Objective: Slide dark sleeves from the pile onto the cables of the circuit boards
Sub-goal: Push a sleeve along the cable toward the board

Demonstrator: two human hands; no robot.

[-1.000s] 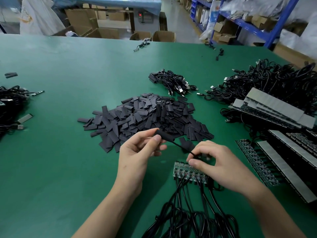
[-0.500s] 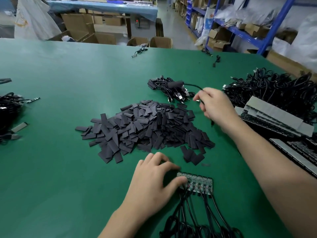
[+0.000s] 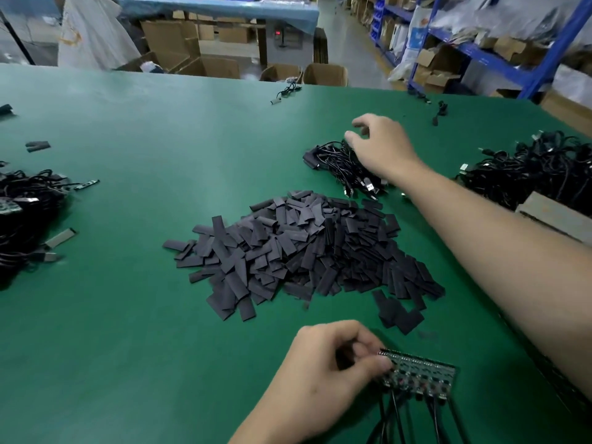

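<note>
Head view: one pile of dark sleeves [image 3: 304, 248] at the middle of green table [image 3: 128, 315]. Nearer, one circuit board [image 3: 423, 376], pinched at its left end by curled left hand [image 3: 330, 373]; trailing cables [image 3: 416, 421] too blurred to count. Right hand [image 3: 381, 145] loose-fingered, gripping nothing, over one cable bundle [image 3: 339, 165].

right hand [image 3: 381, 149] reached farther, over cable bundle [image 3: 336, 163]
</note>
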